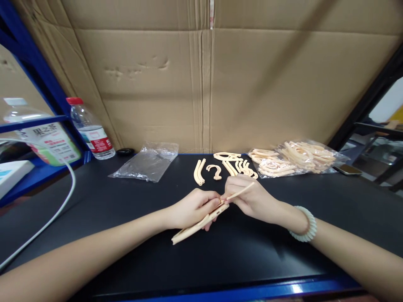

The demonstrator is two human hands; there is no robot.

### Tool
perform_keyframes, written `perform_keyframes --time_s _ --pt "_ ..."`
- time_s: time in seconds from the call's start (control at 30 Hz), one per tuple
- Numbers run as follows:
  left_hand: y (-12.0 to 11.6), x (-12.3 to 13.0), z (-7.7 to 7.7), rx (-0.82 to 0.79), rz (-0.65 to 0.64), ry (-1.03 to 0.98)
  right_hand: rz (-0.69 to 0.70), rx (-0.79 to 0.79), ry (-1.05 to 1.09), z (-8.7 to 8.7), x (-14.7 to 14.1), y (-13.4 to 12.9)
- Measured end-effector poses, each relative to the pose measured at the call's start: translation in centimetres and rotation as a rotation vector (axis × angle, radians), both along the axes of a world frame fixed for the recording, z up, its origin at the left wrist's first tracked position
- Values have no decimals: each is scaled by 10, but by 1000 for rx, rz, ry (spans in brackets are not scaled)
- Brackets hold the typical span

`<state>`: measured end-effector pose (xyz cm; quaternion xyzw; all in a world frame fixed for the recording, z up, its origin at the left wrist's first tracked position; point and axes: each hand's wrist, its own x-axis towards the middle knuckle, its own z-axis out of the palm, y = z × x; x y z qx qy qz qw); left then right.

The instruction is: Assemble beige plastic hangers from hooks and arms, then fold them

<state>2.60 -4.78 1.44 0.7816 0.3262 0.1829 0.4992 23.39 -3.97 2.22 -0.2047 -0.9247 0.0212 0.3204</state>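
My left hand (193,207) is closed around a long beige plastic hanger arm (189,232), which slants from lower left to upper right above the black table. At its upper end, the fingers of my right hand (252,200) pinch a slim beige hanger piece (242,191) pointing up and right. The fingertips of both hands meet there and hide how the pieces join. Beyond the hands lie a beige hanger hook (218,172) and a pair of curved hanger arms (199,173). Several more beige hanger parts (245,168) lie to their right.
Clear bags of beige parts (308,156) lie at the back right beside a phone (349,169). An empty plastic bag (146,162) lies back left, near a red-capped bottle (96,138). A white cable (67,197) curves along the left side; a cardboard wall (157,105) stands behind.
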Motion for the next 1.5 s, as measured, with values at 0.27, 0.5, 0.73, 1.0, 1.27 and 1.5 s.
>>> perform_keyframes --time_s 0.27,0.5,0.73,1.0,1.27,1.5 --pt "1 -2 -1 13 -22 6 87 10 16 -5 4 4" --pt "3 0 -7 -188 7 -190 104 -58 98 3 5 3" --pt "12 3 -3 -467 169 -512 -341 -283 163 17 47 49" --pt "14 0 0 -670 391 -619 -679 -386 -6 4 73 75" --pt "14 1 0 -676 427 -634 -772 -388 -97 -5 72 77" --pt "13 2 1 -658 440 -625 -831 -251 -159 -11 68 72"
